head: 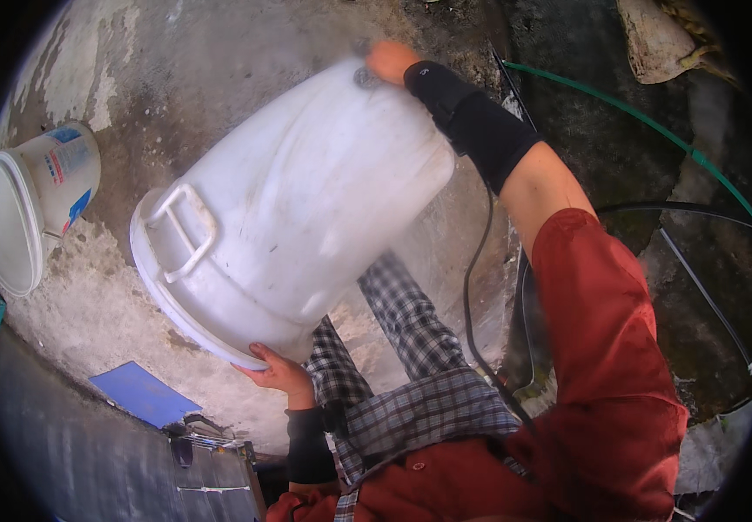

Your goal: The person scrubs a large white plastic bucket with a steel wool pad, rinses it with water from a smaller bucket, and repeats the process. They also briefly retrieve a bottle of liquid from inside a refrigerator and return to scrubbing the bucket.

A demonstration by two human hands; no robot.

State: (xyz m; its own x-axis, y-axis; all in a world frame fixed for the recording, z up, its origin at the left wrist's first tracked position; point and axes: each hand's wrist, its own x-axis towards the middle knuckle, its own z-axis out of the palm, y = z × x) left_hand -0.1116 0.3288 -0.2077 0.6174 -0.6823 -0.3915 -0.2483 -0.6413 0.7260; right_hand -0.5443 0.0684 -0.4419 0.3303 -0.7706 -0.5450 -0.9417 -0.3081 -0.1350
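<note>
A large white plastic barrel (304, 196) is tilted on its side before me, its rim to the lower left and its base to the upper right. A moulded loop handle (200, 225) stands out near the rim. My left hand (281, 377) grips that rim from below, thumb on the outer wall. At the base end, my right hand (390, 62) is closed around a grey, mesh-like scouring pad (367, 79), which lies against the barrel. Blur and the fingers partly hide the pad. The mouth of the barrel faces away from view.
A lidded white bucket (62, 163) with printed labels is at the left on the stained concrete floor (173, 78). A blue sheet (144, 393) lies at the lower left. A green hose (643, 121) crosses the dark ground at right, and a black cable (469, 307) hangs near my leg.
</note>
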